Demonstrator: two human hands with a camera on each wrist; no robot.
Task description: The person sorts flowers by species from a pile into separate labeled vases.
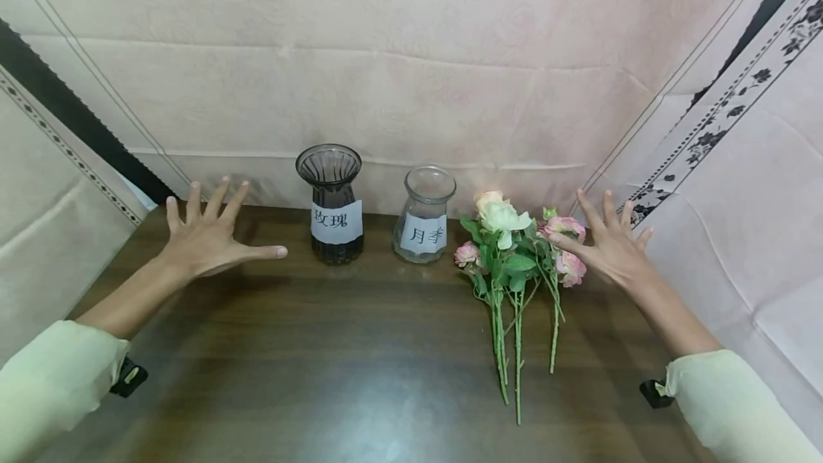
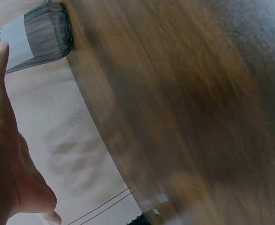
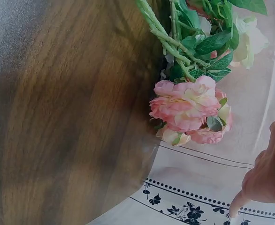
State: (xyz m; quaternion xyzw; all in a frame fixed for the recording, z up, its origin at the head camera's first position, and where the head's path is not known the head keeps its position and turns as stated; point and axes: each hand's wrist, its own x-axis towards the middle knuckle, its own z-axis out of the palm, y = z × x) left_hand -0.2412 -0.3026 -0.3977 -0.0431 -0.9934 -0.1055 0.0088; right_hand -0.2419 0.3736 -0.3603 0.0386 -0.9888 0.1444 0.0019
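My left hand (image 1: 206, 238) is spread wide above the table's left side and holds nothing. Its thumb points toward a dark ribbed glass vase (image 1: 329, 188) with a white paper label. To the right of that vase stands a clear glass vase (image 1: 418, 204), also labelled. My right hand (image 1: 611, 245) is spread too, beside a bunch of artificial flowers lying on the table. In the bunch are a white flower (image 1: 504, 217) and pink flowers (image 1: 569, 268) on green stems (image 1: 518, 356). The thumb overlaps a pink bloom in the head view; whether it touches cannot be told.
The dark brown wooden table (image 1: 321, 370) has its back edge against a pale cloth backdrop (image 1: 411, 56). Patterned cloth (image 1: 739, 234) hangs on the right and more pale cloth (image 1: 51, 184) on the left. Small black devices (image 1: 131, 377) sit at both sleeves.
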